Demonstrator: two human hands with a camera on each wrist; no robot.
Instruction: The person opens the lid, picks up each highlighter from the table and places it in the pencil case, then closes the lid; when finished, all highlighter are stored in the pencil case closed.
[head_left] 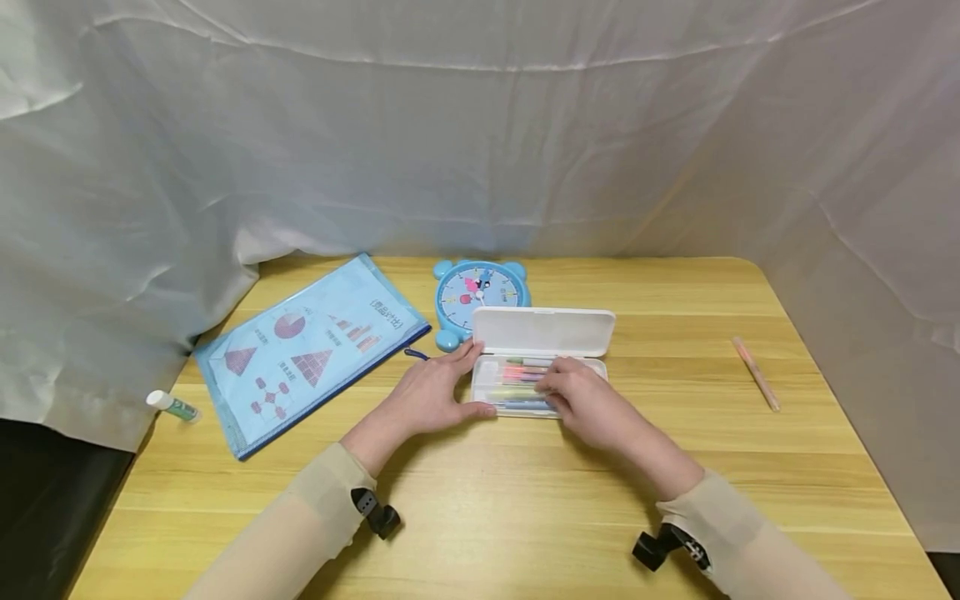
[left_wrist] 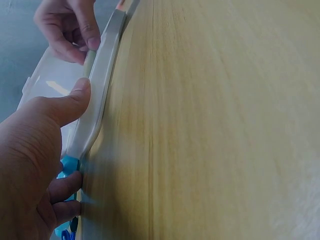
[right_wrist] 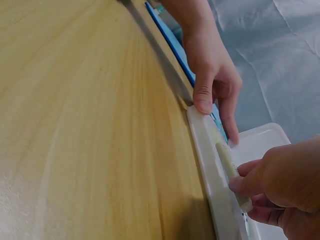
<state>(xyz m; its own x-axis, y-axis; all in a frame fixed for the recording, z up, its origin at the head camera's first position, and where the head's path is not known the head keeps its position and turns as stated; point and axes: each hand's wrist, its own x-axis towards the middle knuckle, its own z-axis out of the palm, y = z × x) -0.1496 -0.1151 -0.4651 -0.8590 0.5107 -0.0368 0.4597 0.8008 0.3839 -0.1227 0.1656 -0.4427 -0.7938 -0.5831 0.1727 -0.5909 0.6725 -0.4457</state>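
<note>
A white pencil case [head_left: 543,332] stands with its lid raised, several coloured pens [head_left: 522,375] lying side by side in its tray. My left hand [head_left: 432,395] grips the left end of the case, thumb at the front rim and fingers toward the hinge side. Over the tray, my right hand [head_left: 588,402] pinches a pale yellow pen [right_wrist: 228,162] between thumb and fingers. In the right wrist view this pen lies along the case, its far end close over the tray. The right hand hides part of the pens in the head view.
Behind the case is a blue alarm clock [head_left: 465,296], partly covered by the lid. A blue zip folder [head_left: 315,337] lies at the left, with a glue stick [head_left: 174,406] beyond it. One orange pen [head_left: 757,374] lies far right. Grey curtains [head_left: 480,133] surround the table.
</note>
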